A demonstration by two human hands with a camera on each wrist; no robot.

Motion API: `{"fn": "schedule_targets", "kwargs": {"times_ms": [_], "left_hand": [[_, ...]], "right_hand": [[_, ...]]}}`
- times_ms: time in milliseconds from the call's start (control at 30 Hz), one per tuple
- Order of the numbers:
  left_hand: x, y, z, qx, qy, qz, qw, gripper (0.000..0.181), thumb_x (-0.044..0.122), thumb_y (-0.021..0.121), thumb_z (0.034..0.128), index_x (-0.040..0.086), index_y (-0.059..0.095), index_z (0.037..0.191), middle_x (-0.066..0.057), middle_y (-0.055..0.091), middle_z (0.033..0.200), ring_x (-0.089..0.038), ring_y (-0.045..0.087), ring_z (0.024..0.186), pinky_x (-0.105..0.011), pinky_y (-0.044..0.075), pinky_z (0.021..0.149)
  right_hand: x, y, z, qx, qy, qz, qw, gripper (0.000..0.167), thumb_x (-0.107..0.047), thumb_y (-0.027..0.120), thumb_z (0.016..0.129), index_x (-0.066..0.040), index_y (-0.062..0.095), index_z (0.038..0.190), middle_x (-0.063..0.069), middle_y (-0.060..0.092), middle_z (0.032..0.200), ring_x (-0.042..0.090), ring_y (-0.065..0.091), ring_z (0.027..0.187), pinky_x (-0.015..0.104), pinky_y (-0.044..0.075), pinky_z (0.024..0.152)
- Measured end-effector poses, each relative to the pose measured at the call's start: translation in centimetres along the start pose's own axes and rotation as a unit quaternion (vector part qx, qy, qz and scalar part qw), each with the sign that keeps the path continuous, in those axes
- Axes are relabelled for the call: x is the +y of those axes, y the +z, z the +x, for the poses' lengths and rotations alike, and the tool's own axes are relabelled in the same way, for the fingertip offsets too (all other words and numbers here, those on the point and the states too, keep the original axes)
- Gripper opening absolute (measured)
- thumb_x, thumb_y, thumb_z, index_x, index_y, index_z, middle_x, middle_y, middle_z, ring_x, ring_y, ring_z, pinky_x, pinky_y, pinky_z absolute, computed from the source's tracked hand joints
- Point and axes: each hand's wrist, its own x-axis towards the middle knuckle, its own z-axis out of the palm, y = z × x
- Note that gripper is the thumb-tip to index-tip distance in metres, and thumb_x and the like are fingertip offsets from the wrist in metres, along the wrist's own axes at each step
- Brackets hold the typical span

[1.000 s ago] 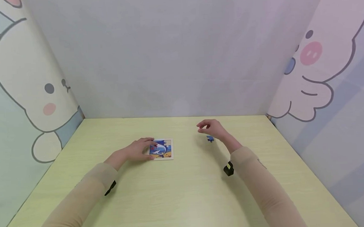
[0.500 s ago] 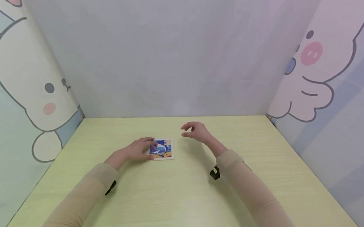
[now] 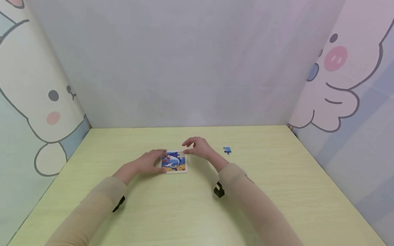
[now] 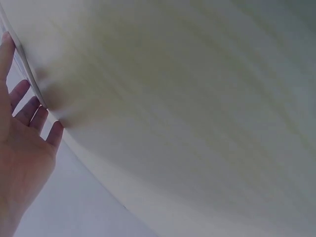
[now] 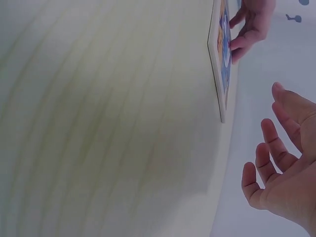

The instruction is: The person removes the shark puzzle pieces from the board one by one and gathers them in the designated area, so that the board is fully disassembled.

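A small framed jigsaw puzzle (image 3: 174, 162) with a whale-like picture lies flat on the table, pale bare wood showing in its upper right corner. My left hand (image 3: 149, 162) holds the puzzle by its left side, fingers toward the far edge and thumb at the near edge. Just over the upper right corner hovers my right hand (image 3: 199, 147), thumb and fingers apart; I see nothing between them. In the right wrist view the right hand (image 5: 291, 163) has bent, spread fingers, away from the puzzle (image 5: 224, 44). One loose blue puzzle piece (image 3: 227, 150) lies to the right.
The pale wood table (image 3: 200, 213) ends at a plain light backdrop (image 3: 188, 65). Side walls with cartoon animals (image 3: 345, 70) flank it. Dark wrist-worn devices (image 3: 219, 190) hang under both sleeves.
My right hand has moved left from above the loose piece to the puzzle's upper right corner, uncovering that piece. The left hand and the puzzle have stayed in place.
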Motion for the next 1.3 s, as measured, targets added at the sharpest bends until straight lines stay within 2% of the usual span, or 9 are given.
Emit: {"fn": "schedule_targets", "kwargs": {"times_ms": [167,267,467,833,1300], "left_hand": [[0.0,0.0,-0.3,0.0,0.001,0.017,0.9998,0.064,0.051,0.067,0.0821,0.016,0.05,0.132,-0.012,0.03,0.152,-0.037,0.025,0.139,-0.058,0.023,0.11],[0.1,-0.1,-0.5,-0.002,0.008,0.023,0.9997,0.063,0.051,0.065,0.0838,0.015,0.049,0.134,-0.014,0.029,0.152,-0.039,0.026,0.138,-0.06,0.023,0.109],[0.6,-0.7,-1.0,-0.024,-0.003,0.01,0.9997,0.067,0.05,0.065,0.084,0.017,0.046,0.138,-0.013,0.025,0.154,-0.04,0.024,0.139,-0.061,0.022,0.108],[0.4,-0.7,-1.1,-0.027,-0.002,0.015,0.9995,0.069,0.054,0.065,0.0824,0.018,0.047,0.139,-0.011,0.025,0.155,-0.039,0.024,0.14,-0.061,0.023,0.108],[0.4,-0.7,-1.0,-0.021,0.006,0.011,0.9997,0.069,0.054,0.065,0.0818,0.017,0.049,0.137,-0.013,0.027,0.154,-0.04,0.025,0.139,-0.062,0.023,0.107]], "right_hand": [[-0.1,1.0,0.7,-0.028,0.026,0.003,0.9993,0.028,-0.025,0.075,0.082,-0.015,0.07,0.107,0.003,0.064,0.1,0.016,0.053,0.085,0.025,0.045,0.069],[-0.2,1.7,1.0,-0.042,0.04,0.001,0.9983,0.027,-0.024,0.074,0.082,-0.015,0.07,0.107,0.0,0.064,0.1,0.015,0.055,0.087,0.026,0.046,0.071],[-0.2,2.6,1.4,-0.056,0.056,-0.015,0.9967,0.024,-0.026,0.074,0.082,-0.017,0.07,0.104,-0.002,0.063,0.095,0.013,0.055,0.088,0.027,0.046,0.077],[-0.4,3.4,2.1,-0.072,0.043,-0.081,0.9932,0.022,-0.032,0.074,0.082,-0.016,0.069,0.096,-0.003,0.06,0.084,0.012,0.051,0.079,0.024,0.042,0.07],[-0.5,3.7,2.5,-0.067,0.058,-0.096,0.9914,0.023,-0.037,0.073,0.082,-0.016,0.068,0.093,-0.005,0.062,0.085,0.012,0.052,0.08,0.029,0.042,0.076]]}}
